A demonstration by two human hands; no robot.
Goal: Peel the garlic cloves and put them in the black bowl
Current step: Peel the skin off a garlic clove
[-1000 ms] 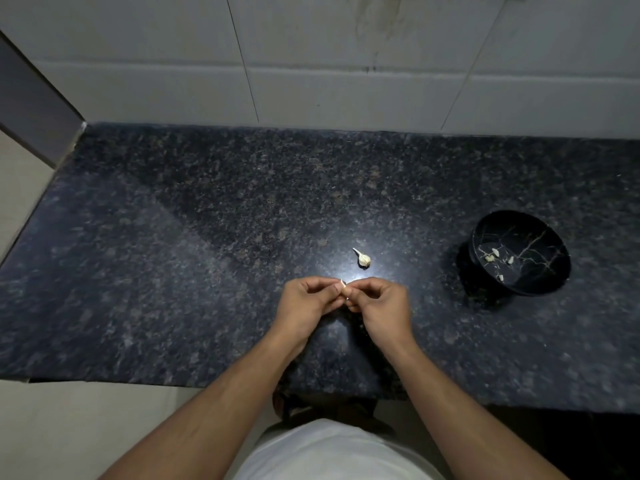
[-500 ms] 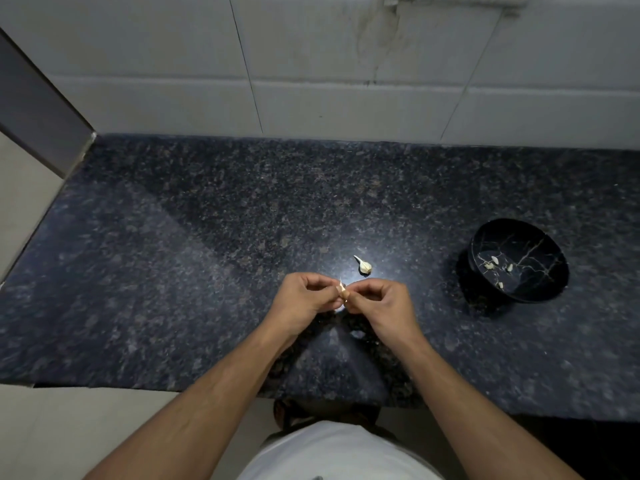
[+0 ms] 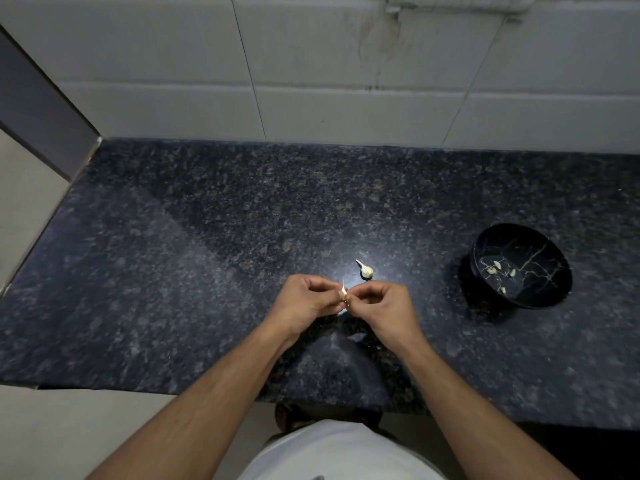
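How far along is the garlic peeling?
Partly done. Done: a few pale pieces already lie inside the black bowl. In hand: the left hand and right hand pinch one clove between them, its skin apparently coming off. Left: one more clove lies on the counter beyond the hands, unpeeled by the look of its papery tip.

Dim, perhaps overhead light; glare on the countertop (image 3: 346, 282), edges bowed.

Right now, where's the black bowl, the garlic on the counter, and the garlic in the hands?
black bowl (image 3: 540, 233): head view, far rim.
loose garlic clove (image 3: 367, 270): head view, bulb.
held garlic clove (image 3: 344, 292): head view, middle.
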